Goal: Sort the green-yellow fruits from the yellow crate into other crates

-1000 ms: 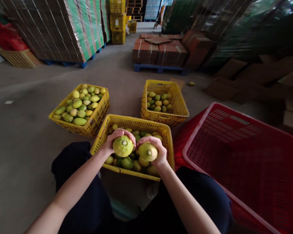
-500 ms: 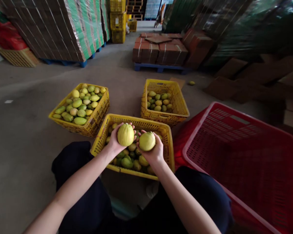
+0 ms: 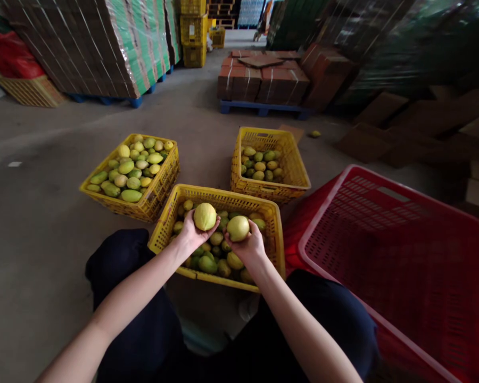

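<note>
My left hand (image 3: 189, 234) cups a round, yellow-green, lemon-like fruit (image 3: 205, 216) from below, its fingers curled around the underside. A second such fruit (image 3: 238, 228), smoother and tilted, rests in the grip of my right hand (image 3: 252, 245). Both are held side by side, slightly apart, over a yellow plastic crate (image 3: 277, 239) standing between my knees. Inside that crate lie many similar green and yellow fruits (image 3: 208, 264), partly hidden by my hands and forearms.
A heaped yellow crate (image 3: 165, 178) stands ahead on the left. Another yellow crate (image 3: 297, 167), partly filled, is ahead on the right. Close on my right is a large red crate (image 3: 323, 223). Boxes on a blue pallet (image 3: 263, 109) and a loose fruit (image 3: 315, 134) lie beyond.
Both fruits have turned in my hands and show different sides. My right hand has shifted slightly up and left; the crates stay in place.
</note>
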The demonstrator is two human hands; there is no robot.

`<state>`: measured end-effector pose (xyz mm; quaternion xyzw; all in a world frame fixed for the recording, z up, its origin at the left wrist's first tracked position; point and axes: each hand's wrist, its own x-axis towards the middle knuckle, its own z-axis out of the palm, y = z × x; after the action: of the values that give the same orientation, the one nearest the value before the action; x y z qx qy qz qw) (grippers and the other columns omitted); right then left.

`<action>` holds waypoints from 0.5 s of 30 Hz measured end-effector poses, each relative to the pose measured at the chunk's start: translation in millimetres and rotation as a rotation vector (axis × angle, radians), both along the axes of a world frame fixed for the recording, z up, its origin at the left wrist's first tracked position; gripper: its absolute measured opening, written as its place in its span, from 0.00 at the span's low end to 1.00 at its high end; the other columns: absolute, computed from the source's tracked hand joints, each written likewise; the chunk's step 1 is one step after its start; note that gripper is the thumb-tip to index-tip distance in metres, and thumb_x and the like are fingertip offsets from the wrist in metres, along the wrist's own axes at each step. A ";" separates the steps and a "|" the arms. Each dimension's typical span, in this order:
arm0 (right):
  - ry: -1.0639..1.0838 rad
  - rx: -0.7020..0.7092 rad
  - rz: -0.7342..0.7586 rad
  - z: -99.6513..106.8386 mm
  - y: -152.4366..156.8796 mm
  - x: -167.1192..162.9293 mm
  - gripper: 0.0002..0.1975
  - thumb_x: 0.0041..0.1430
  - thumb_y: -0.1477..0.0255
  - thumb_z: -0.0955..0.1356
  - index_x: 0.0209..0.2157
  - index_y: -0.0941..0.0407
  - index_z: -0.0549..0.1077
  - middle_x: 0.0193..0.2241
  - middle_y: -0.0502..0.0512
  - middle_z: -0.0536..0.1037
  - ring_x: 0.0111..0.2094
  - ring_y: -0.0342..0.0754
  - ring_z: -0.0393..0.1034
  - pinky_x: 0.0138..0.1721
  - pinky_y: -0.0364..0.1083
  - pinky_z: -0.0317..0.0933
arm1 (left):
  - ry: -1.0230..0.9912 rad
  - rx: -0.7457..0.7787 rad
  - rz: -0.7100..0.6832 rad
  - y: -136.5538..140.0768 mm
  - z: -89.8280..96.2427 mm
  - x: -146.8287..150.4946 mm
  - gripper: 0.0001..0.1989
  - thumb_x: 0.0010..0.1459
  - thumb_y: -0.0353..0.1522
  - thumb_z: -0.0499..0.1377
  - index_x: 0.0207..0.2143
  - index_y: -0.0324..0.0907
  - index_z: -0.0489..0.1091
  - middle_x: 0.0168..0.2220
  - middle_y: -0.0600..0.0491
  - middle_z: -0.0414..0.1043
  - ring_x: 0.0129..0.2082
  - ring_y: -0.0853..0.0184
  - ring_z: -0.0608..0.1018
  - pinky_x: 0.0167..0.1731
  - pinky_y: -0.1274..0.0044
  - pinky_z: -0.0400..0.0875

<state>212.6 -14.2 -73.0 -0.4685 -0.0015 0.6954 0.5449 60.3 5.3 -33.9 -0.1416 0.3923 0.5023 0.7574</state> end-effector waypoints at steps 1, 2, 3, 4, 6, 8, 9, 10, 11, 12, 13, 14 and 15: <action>-0.032 0.008 0.015 -0.5 -0.8 -0.6 0.11 0.56 0.58 0.66 0.33 0.51 0.69 0.25 0.50 0.77 0.26 0.51 0.74 0.24 0.48 0.69 | -0.002 0.024 -0.004 -1.2 1.2 -0.4 0.17 0.61 0.35 0.55 0.51 0.41 0.72 0.32 0.46 0.78 0.33 0.56 0.83 0.28 0.70 0.81; -0.069 0.012 0.020 -0.2 -1.9 -1.9 0.12 0.54 0.57 0.67 0.33 0.51 0.70 0.25 0.51 0.77 0.26 0.51 0.74 0.23 0.47 0.68 | -0.008 0.053 -0.011 -2.5 2.7 -0.9 0.18 0.60 0.36 0.55 0.51 0.41 0.72 0.33 0.45 0.79 0.36 0.55 0.83 0.30 0.68 0.81; -0.115 0.022 0.015 0.6 -3.4 -4.2 0.13 0.53 0.57 0.68 0.34 0.51 0.70 0.26 0.52 0.77 0.26 0.51 0.74 0.22 0.47 0.68 | -0.014 0.087 -0.021 -3.9 4.6 -1.2 0.18 0.59 0.36 0.55 0.50 0.41 0.73 0.33 0.45 0.79 0.38 0.54 0.84 0.33 0.67 0.82; -0.172 0.051 0.005 1.6 -5.3 -7.3 0.14 0.52 0.57 0.69 0.36 0.51 0.71 0.28 0.52 0.78 0.28 0.52 0.74 0.22 0.47 0.68 | -0.014 0.124 -0.032 -5.3 6.5 -1.0 0.18 0.58 0.36 0.56 0.49 0.41 0.73 0.34 0.44 0.80 0.40 0.53 0.83 0.35 0.66 0.82; -0.325 0.173 -0.010 2.6 -10.1 -16.1 0.19 0.54 0.54 0.69 0.44 0.50 0.72 0.38 0.53 0.80 0.35 0.52 0.76 0.28 0.46 0.71 | 0.009 0.202 -0.055 -8.3 10.1 1.4 0.16 0.57 0.36 0.56 0.46 0.40 0.74 0.36 0.45 0.81 0.43 0.53 0.83 0.39 0.66 0.81; -0.517 0.340 -0.001 1.3 -15.8 -26.6 0.26 0.59 0.52 0.66 0.55 0.48 0.69 0.51 0.54 0.77 0.47 0.52 0.75 0.40 0.48 0.73 | 0.053 0.265 -0.067 -11.3 11.8 6.7 0.15 0.56 0.36 0.56 0.42 0.40 0.75 0.38 0.45 0.81 0.45 0.54 0.82 0.42 0.68 0.80; -0.616 0.416 0.016 -0.4 -18.7 -31.8 0.29 0.61 0.51 0.64 0.59 0.47 0.66 0.56 0.55 0.74 0.53 0.52 0.72 0.47 0.50 0.72 | 0.075 0.281 -0.068 -12.6 11.6 10.0 0.14 0.56 0.36 0.56 0.41 0.39 0.76 0.38 0.45 0.82 0.46 0.54 0.82 0.43 0.69 0.79; -0.707 0.479 0.043 -2.5 -21.4 -36.4 0.31 0.62 0.50 0.63 0.62 0.48 0.63 0.60 0.56 0.70 0.58 0.53 0.68 0.55 0.53 0.68 | 0.090 0.289 -0.070 -13.9 10.5 13.3 0.14 0.55 0.35 0.56 0.40 0.39 0.76 0.39 0.45 0.82 0.47 0.55 0.82 0.44 0.70 0.79; -0.785 0.527 0.075 -4.7 -23.8 -40.1 0.32 0.62 0.50 0.63 0.64 0.49 0.62 0.62 0.58 0.67 0.62 0.54 0.64 0.60 0.55 0.63 | 0.101 0.294 -0.076 -15.0 8.7 16.2 0.15 0.53 0.35 0.56 0.40 0.38 0.76 0.39 0.45 0.82 0.47 0.55 0.82 0.45 0.70 0.78; -0.849 0.565 0.109 -6.9 -25.9 -42.7 0.34 0.62 0.49 0.63 0.64 0.50 0.62 0.64 0.60 0.64 0.65 0.55 0.60 0.64 0.57 0.58 | 0.109 0.302 -0.082 -16.0 6.3 18.2 0.16 0.52 0.34 0.56 0.40 0.37 0.77 0.40 0.45 0.82 0.47 0.54 0.82 0.46 0.70 0.77; -0.901 0.598 0.144 -8.7 -27.9 -44.4 0.35 0.60 0.49 0.65 0.64 0.51 0.63 0.65 0.61 0.62 0.67 0.57 0.57 0.67 0.58 0.55 | 0.115 0.321 -0.087 -17.0 3.3 19.3 0.17 0.51 0.34 0.57 0.41 0.37 0.77 0.41 0.46 0.82 0.47 0.54 0.82 0.47 0.70 0.77; -0.947 0.629 0.176 -10.1 -29.7 -45.1 0.36 0.58 0.48 0.67 0.63 0.51 0.64 0.66 0.62 0.59 0.68 0.60 0.54 0.68 0.60 0.52 | 0.118 0.350 -0.091 -18.2 -0.2 19.2 0.18 0.50 0.33 0.57 0.42 0.37 0.77 0.42 0.46 0.82 0.48 0.54 0.81 0.48 0.70 0.76; -0.991 0.660 0.203 -10.8 -31.6 -45.1 0.37 0.56 0.48 0.69 0.62 0.52 0.65 0.67 0.63 0.57 0.69 0.62 0.52 0.68 0.61 0.51 | 0.121 0.382 -0.094 -19.5 -3.9 18.1 0.19 0.50 0.33 0.57 0.44 0.37 0.77 0.43 0.46 0.81 0.49 0.55 0.81 0.49 0.70 0.75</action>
<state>167.4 -45.8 -83.8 -0.5404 -0.5157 0.4054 0.5269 78.4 -14.2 -37.7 0.0536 0.3408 0.5394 0.7681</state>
